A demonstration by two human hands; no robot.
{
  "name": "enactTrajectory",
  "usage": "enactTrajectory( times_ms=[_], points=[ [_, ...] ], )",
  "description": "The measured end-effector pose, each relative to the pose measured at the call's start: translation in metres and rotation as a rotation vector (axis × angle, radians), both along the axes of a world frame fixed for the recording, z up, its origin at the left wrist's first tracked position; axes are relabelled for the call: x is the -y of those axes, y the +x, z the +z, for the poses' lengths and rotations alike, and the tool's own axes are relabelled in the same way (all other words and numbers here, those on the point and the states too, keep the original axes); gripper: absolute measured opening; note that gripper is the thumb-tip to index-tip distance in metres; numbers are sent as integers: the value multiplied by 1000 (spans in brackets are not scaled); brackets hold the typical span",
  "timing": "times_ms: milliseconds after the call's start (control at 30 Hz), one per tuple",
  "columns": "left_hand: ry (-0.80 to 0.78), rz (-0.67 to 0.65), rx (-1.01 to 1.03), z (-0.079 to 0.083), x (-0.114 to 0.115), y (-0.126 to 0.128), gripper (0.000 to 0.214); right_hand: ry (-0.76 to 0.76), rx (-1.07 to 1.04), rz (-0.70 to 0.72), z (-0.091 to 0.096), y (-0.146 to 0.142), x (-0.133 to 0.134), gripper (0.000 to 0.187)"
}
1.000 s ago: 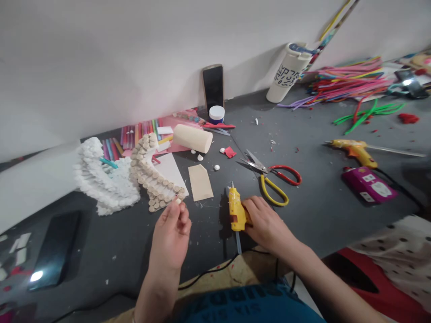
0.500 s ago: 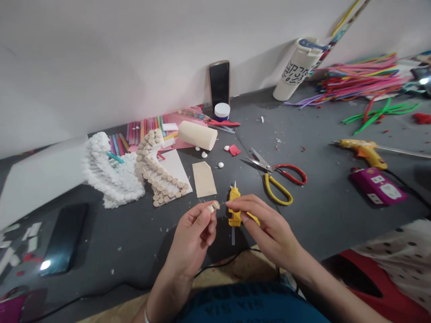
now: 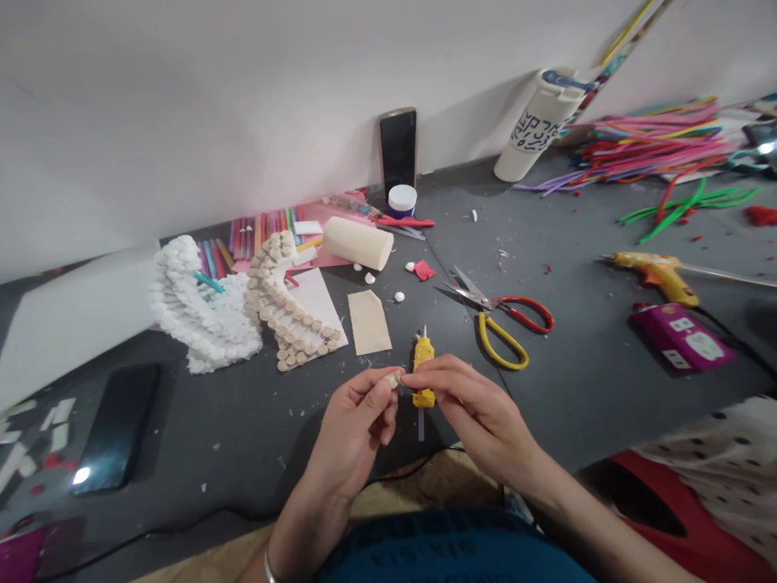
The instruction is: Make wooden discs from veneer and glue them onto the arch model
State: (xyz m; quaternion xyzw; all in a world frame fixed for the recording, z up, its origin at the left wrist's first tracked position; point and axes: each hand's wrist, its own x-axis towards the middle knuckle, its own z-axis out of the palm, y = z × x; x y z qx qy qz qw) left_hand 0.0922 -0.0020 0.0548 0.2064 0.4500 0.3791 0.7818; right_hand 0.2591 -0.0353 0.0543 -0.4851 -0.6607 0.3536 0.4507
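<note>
My left hand (image 3: pixel 358 421) is closed, pinching a small beige roll, apparently of paper or card (image 3: pixel 392 378), between thumb and fingertips. From the other side my right hand (image 3: pixel 479 413) brings its thumb and fingers together, and the fingertips meet the roll's right end. Just behind my right fingers lies a yellow glue gun (image 3: pixel 423 352), nozzle pointing away, partly covered by that hand. A beige piece of card (image 3: pixel 370 322) with a cut corner lies flat beyond my hands. To its left stands a curved model covered in small beige rolls (image 3: pixel 291 312).
A white curved model (image 3: pixel 206 316) stands at left, above a phone (image 3: pixel 115 429). Open scissors (image 3: pixel 486 304) lie right of the glue gun. Further back are a beige cylinder (image 3: pixel 357 243), a white-lidded jar (image 3: pixel 401 199) and a tumbler (image 3: pixel 539 125). Another glue gun (image 3: pixel 655 271) rests at right.
My right fingertips have moved left onto the roll; before, there was a gap between them and it. My left hand has shifted slightly right with the roll.
</note>
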Motion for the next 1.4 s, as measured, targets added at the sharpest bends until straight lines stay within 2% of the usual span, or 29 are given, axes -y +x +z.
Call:
enactTrajectory(
  times_ms=[800, 1400],
  points=[
    [-13, -13, -39, -5, 1, 1, 39, -37, 53, 44, 1, 4, -2, 45],
    [71, -49, -104, -6, 3, 0, 34, -79, 27, 74, 0, 11, -1, 43]
  ],
)
